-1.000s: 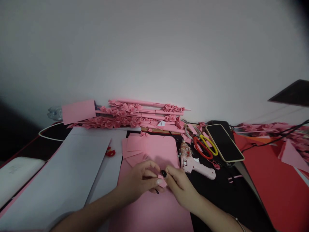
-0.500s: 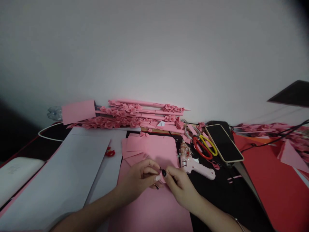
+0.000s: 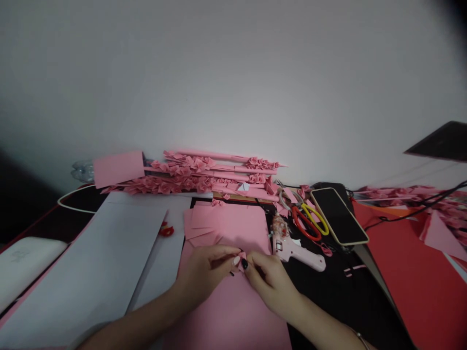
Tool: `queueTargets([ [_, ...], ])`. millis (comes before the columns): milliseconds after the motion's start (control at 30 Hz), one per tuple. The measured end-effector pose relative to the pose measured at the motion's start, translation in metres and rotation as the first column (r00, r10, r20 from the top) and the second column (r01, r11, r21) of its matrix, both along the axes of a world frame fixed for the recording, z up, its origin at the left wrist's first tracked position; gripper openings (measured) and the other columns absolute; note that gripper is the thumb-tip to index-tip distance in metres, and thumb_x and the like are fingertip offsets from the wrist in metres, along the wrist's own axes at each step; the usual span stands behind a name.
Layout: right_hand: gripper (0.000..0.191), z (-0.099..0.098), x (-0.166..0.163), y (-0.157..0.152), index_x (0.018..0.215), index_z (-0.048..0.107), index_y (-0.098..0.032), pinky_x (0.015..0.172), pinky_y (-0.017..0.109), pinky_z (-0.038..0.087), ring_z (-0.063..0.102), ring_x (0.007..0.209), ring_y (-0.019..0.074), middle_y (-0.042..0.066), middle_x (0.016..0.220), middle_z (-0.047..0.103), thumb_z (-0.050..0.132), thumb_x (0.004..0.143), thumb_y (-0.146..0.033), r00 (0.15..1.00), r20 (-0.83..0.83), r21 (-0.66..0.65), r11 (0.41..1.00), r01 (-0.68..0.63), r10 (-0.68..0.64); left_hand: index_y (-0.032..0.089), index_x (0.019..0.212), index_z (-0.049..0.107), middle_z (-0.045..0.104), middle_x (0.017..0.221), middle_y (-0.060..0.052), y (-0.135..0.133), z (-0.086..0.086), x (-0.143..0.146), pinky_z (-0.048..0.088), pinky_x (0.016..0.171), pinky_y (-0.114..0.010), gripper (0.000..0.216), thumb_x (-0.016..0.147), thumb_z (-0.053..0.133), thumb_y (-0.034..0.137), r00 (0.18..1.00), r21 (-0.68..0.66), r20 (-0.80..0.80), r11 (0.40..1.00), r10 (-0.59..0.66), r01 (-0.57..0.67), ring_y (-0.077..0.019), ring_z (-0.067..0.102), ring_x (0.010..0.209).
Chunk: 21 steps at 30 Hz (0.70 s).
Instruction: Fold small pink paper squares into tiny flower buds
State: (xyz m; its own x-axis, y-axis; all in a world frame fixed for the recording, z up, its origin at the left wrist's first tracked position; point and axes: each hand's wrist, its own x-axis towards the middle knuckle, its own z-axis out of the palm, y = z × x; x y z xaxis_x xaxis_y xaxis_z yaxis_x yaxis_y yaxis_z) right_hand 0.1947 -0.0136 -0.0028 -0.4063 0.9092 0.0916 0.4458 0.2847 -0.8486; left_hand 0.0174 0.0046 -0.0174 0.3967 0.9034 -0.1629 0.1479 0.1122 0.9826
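Observation:
My left hand (image 3: pixel 206 272) and my right hand (image 3: pixel 272 282) meet over a large pink paper sheet (image 3: pixel 233 316). Both pinch one small folded pink paper piece (image 3: pixel 241 256) between thumbs and fingertips. The fingers of both hands are closed round it, and most of the piece is hidden by them. Behind the hands lie several loose pink paper squares (image 3: pixel 204 223). A pink glue gun (image 3: pixel 295 249) lies just right of my right hand.
Rows of pink paper flowers on sticks (image 3: pixel 204 175) lie along the wall. Scissors with red and yellow handles (image 3: pixel 308 221) and a phone (image 3: pixel 339 214) sit right of the glue gun. White sheets (image 3: pixel 109 257) cover the left side, red paper (image 3: pixel 412 277) the right.
Both hands have shifted slightly away from me and lower toward the sheet, fingers tightening on the small pink piece. Nothing else on the table has moved.

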Motion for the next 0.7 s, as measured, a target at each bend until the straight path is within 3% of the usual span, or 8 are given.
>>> queueTargets([
  [267,0.025,-0.0007,0.0000,-0.0017,0.064,0.036,-0.020,0.047,0.021,0.025,0.032,0.049,0.0088,-0.006,0.056,0.036,0.041,0.088,-0.014,1.000,0.001,-0.006,1.000,-0.004,0.004,0.014,0.094,0.072,0.070,0.072,-0.004,-0.0024,0.0100,0.0010,0.051,0.060,-0.021,0.025,0.082,0.052,0.025,0.984,0.234,-0.180,0.970,-0.016,0.058,-0.0142,0.064,0.065],
  [400,0.026,-0.0021,0.0000,-0.0015,0.063,0.034,-0.020,0.048,0.021,0.025,0.033,0.050,0.0090,-0.006,0.056,0.036,0.041,0.087,-0.014,1.000,-0.006,0.005,1.000,-0.001,0.001,0.014,0.093,0.070,0.070,0.073,-0.004,-0.0040,0.0086,0.0009,0.050,0.058,-0.020,0.024,0.082,0.050,0.022,0.982,0.321,-0.188,0.946,0.011,0.051,-0.0133,0.064,0.063],
  [700,0.025,-0.0035,-0.0005,-0.0032,0.064,0.034,-0.020,0.048,0.021,0.024,0.032,0.049,0.0082,-0.007,0.055,0.034,0.042,0.086,-0.013,1.000,0.030,0.011,1.000,-0.009,0.009,0.014,0.089,0.065,0.070,0.076,-0.004,-0.0073,0.0063,0.0020,0.054,0.066,-0.020,0.018,0.079,0.050,0.017,0.994,0.286,-0.110,0.958,0.012,0.021,-0.0134,0.067,0.070],
])
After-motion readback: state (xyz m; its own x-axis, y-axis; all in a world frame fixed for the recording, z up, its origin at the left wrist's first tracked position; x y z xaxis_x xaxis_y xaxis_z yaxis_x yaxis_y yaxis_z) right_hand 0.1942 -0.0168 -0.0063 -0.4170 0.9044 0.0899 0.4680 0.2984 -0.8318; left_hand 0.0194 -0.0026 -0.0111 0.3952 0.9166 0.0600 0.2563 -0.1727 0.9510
